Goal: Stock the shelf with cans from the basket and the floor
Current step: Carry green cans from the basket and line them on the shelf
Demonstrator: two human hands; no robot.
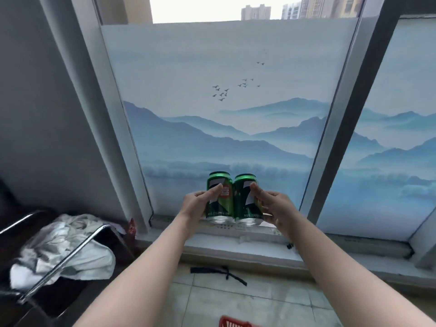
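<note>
Two green cans right in the middle of the view, one per hand. The left hand (pixel 197 204) is wrapped round the left can (pixel 220 199), thumb across the front of the label, and the right hand (pixel 274 206) grips the right can (pixel 245 204) the same way, thumb on the front and fingers behind. Both cans are upright and pressed side to side, the left one at the right one's 9 o'clock, with the hands on the outer flanks. They sit just over the window ledge (pixel 236 246); it looks like their bottoms are right at the ledge's back edge, but I can't tell whether they're actually resting on it. Behind them is window film printed with blue mountains and birds. At 6 o'clock, at the very bottom edge, there's a sliver of the red basket (pixel 233 323), only the rim showing, so its inside is out of view. On the tiled floor between basket and ledge lies a black strap (pixel 219 273). Over at 8 o'clock a chair (pixel 63 260) with a metal arm has a pale crumpled cloth (pixel 70 246) piled on it.
</note>
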